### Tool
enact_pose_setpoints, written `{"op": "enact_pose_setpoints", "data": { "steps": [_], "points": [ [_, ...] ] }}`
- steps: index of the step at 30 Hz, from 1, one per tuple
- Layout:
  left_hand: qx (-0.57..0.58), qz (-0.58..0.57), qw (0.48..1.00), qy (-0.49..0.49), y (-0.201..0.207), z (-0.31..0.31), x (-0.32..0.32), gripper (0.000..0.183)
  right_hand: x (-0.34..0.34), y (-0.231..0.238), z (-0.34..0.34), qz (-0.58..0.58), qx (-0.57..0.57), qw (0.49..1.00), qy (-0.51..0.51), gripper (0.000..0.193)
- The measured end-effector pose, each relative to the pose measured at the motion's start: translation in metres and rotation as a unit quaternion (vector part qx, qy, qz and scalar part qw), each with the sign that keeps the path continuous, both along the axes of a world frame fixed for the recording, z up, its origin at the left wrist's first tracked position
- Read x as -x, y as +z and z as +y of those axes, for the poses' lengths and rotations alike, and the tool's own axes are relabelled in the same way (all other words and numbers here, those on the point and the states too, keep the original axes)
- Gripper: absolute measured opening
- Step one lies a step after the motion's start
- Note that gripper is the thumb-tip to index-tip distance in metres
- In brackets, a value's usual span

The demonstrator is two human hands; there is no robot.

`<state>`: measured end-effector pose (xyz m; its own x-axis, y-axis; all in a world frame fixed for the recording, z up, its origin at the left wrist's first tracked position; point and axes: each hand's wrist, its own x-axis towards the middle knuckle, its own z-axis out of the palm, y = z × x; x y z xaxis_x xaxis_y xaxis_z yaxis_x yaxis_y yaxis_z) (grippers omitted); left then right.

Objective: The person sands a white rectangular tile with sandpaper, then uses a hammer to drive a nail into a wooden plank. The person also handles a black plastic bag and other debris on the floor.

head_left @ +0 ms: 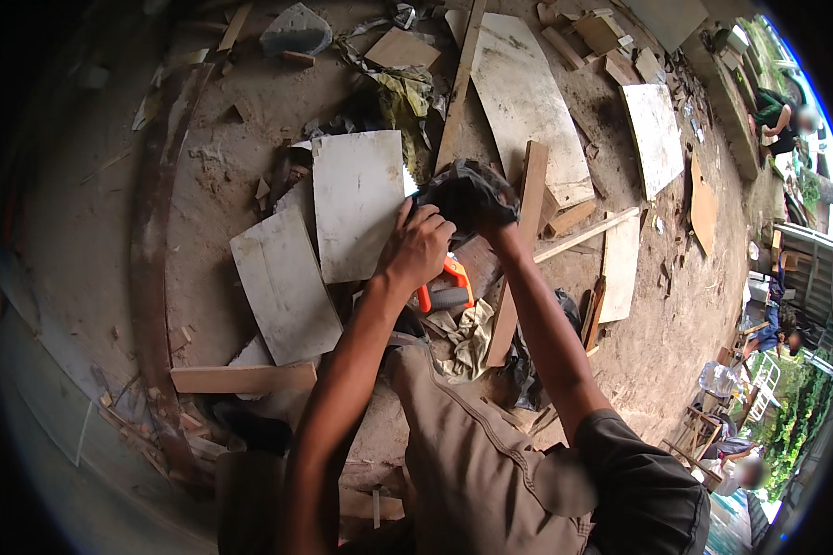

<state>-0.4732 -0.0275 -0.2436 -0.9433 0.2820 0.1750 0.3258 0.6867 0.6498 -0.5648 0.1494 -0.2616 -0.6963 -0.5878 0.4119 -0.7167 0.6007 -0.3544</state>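
My left hand [419, 242] is closed, its fingers curled at the right edge of an upper white board [356, 208]. A small dark thing shows at its fingertips, too hidden to name. Just to the right, my right hand [498, 218] is at a crumpled black plastic bag [458, 191]. Its fingers are lost in the dark plastic, so their grip does not show. Below both hands lies an orange tool handle [459, 274] with a dark grey grip; the rest of that tool is hidden. A crumpled pale cloth [467, 338] lies near my knee.
A second white board [287, 285] lies to the left, beside a short wooden plank [243, 378]. A reddish-brown plank [518, 250] stands right of my right hand. Farther off are a large stained board [528, 102], a grey stone chunk [296, 30] and scattered offcuts. Several people are at the far right.
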Motion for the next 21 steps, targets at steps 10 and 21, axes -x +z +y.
{"op": "enact_pose_setpoints", "data": {
  "steps": [10,21],
  "points": [
    [-0.017,0.002,0.999,0.028,0.000,0.004,-0.016,0.020,-0.013,-0.036,0.009,-0.147,0.109,0.983,-0.028,0.031],
    [-0.310,-0.040,0.896,0.314,0.047,-0.002,-0.011,0.021,-0.019,0.050,0.004,-0.529,0.363,0.730,-0.236,0.021]
  ]
}}
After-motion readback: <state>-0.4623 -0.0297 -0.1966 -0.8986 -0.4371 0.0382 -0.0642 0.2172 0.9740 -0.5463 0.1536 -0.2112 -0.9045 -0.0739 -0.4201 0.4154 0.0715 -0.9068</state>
